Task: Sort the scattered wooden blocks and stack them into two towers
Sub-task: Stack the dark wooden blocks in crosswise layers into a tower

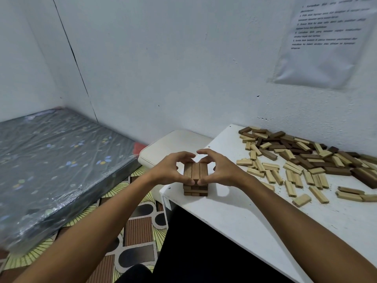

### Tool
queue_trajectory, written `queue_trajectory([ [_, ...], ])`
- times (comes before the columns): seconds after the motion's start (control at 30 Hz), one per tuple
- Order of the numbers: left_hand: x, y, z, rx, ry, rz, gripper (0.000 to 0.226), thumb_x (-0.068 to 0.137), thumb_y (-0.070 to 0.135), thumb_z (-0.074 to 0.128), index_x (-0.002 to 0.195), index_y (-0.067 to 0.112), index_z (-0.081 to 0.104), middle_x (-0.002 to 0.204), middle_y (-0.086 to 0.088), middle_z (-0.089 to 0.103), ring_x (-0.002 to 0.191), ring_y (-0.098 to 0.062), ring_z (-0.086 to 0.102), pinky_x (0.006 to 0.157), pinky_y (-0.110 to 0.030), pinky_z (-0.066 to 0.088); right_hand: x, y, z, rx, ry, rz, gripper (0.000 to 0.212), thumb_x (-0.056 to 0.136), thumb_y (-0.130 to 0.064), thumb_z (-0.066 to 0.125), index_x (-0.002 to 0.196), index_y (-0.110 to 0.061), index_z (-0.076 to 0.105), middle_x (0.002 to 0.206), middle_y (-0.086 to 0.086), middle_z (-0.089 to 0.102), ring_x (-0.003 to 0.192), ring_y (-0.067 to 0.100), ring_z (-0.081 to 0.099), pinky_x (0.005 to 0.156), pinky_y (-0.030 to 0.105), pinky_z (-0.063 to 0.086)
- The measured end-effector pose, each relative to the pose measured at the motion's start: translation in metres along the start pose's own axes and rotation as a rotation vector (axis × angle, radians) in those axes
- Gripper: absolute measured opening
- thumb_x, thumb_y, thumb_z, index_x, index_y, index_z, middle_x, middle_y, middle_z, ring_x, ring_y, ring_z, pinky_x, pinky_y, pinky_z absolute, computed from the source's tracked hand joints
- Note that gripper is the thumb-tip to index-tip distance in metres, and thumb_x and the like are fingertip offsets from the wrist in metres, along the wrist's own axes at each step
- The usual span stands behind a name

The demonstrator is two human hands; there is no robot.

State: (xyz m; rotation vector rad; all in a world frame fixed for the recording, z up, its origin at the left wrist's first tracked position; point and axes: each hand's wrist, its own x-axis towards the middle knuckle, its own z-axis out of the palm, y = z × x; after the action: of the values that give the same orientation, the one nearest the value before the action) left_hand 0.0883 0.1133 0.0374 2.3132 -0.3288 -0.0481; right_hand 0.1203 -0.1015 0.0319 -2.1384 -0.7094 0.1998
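A short tower of brown wooden blocks [195, 176] stands near the left corner of the white table [234, 213], its top layer made of three blocks side by side. My left hand [173, 170] grips the tower's top layer from the left, thumb at the near end and fingers curled over the far end. My right hand [218, 170] grips it the same way from the right. Scattered light blocks [293, 176] and dark blocks [306, 154] lie in a loose pile on the right half of the table.
The white wall runs right behind the table, with a printed sheet [326, 37] taped to it. A white cushioned stool [173, 146] stands beyond the table's left corner. A plastic-wrapped mattress [57, 160] lies on the patterned floor [132, 231] at left.
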Motion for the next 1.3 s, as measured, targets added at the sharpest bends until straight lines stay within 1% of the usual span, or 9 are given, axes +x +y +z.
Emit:
queue_trajectory([
  [0.1, 0.0007, -0.0004, -0.0006, 0.003, -0.007, 0.008, 0.086, 0.059, 0.026, 0.09, 0.136, 0.022, 0.05, 0.119, 0.012, 0.061, 0.107, 0.016, 0.05, 0.078, -0.004, 0.041, 0.0001, 0.0004, 0.0004, 0.004, 0.001, 0.0, 0.089, 0.064, -0.022, 0.088, 0.138, -0.032, 0.04, 0.119, -0.001, 0.06, 0.117, 0.011, 0.05, 0.086, 0.021, 0.039],
  [0.2, -0.001, 0.0014, -0.0005, 0.004, -0.011, 0.008, 0.089, 0.055, 0.036, 0.085, 0.135, 0.023, 0.05, 0.118, 0.014, 0.061, 0.107, 0.017, 0.05, 0.08, -0.01, 0.04, -0.0002, 0.0008, 0.0009, 0.008, 0.001, 0.002, 0.089, 0.064, -0.022, 0.088, 0.139, -0.032, 0.04, 0.119, -0.001, 0.06, 0.117, 0.011, 0.05, 0.085, 0.021, 0.039],
  [0.3, -0.0017, 0.002, 0.0004, 0.003, -0.012, 0.01, 0.089, 0.054, 0.038, 0.084, 0.135, 0.023, 0.051, 0.117, 0.015, 0.061, 0.107, 0.015, 0.05, 0.08, -0.013, 0.04, -0.0008, 0.0011, 0.0008, 0.008, 0.001, 0.004, 0.089, 0.064, -0.023, 0.088, 0.139, -0.032, 0.039, 0.119, -0.001, 0.06, 0.117, 0.011, 0.05, 0.087, 0.023, 0.039],
  [0.47, -0.0013, 0.001, -0.0002, 0.002, -0.012, 0.012, 0.084, 0.059, 0.029, 0.087, 0.134, 0.022, 0.051, 0.12, 0.01, 0.061, 0.106, 0.016, 0.05, 0.08, -0.011, 0.04, -0.002, 0.0001, -0.0002, 0.017, -0.008, 0.007, 0.089, 0.065, -0.021, 0.088, 0.14, -0.032, 0.039, 0.12, -0.001, 0.06, 0.117, 0.01, 0.049, 0.085, 0.019, 0.038],
  [0.6, -0.0006, -0.0028, -0.0002, 0.015, -0.003, 0.012, 0.082, 0.064, 0.019, 0.091, 0.135, 0.02, 0.051, 0.12, 0.008, 0.061, 0.106, 0.016, 0.051, 0.076, -0.002, 0.04, -0.0022, -0.0001, -0.0002, 0.019, -0.015, 0.009, 0.09, 0.066, -0.021, 0.087, 0.141, -0.032, 0.039, 0.123, -0.001, 0.059, 0.119, 0.01, 0.048, 0.085, 0.02, 0.038],
  [0.93, -0.0002, -0.0018, -0.0004, 0.034, -0.003, 0.016, 0.079, 0.065, 0.017, 0.09, 0.135, 0.019, 0.052, 0.122, 0.005, 0.062, 0.112, -0.002, 0.055, 0.075, 0.002, 0.037, -0.0003, 0.0, 0.0003, 0.01, -0.03, 0.015, 0.091, 0.066, -0.022, 0.087, 0.142, -0.032, 0.038, 0.128, 0.0, 0.057, 0.123, 0.01, 0.047, 0.086, 0.02, 0.039],
  [1.17, -0.0015, -0.0014, -0.0012, 0.034, -0.013, -0.002, 0.079, 0.064, 0.019, 0.09, 0.134, 0.02, 0.053, 0.123, 0.005, 0.062, 0.112, -0.003, 0.055, 0.075, 0.001, 0.038, -0.0006, 0.0001, 0.0003, -0.003, -0.026, 0.007, 0.091, 0.067, -0.022, 0.086, 0.142, -0.032, 0.037, 0.13, 0.0, 0.056, 0.124, 0.011, 0.047, 0.09, 0.024, 0.039],
  [1.23, -0.0028, 0.0004, -0.0018, 0.037, -0.021, -0.002, 0.084, 0.059, 0.028, 0.091, 0.134, 0.021, 0.053, 0.124, 0.007, 0.061, 0.112, 0.0, 0.054, 0.075, 0.0, 0.039, -0.0004, -0.0002, 0.0002, -0.002, -0.028, 0.005, 0.091, 0.067, -0.022, 0.086, 0.142, -0.032, 0.037, 0.13, 0.0, 0.055, 0.124, 0.011, 0.046, 0.09, 0.023, 0.039],
  [1.3, -0.0045, 0.0029, -0.0025, 0.038, -0.025, -0.002, 0.092, 0.05, 0.047, 0.086, 0.133, 0.024, 0.054, 0.125, 0.011, 0.059, 0.113, 0.006, 0.053, 0.076, -0.001, 0.039, -0.0003, -0.0005, 0.0005, 0.0, -0.036, 0.002, 0.09, 0.069, -0.024, 0.086, 0.143, -0.032, 0.036, 0.132, -0.001, 0.053, 0.125, 0.01, 0.046, 0.091, 0.024, 0.039],
])
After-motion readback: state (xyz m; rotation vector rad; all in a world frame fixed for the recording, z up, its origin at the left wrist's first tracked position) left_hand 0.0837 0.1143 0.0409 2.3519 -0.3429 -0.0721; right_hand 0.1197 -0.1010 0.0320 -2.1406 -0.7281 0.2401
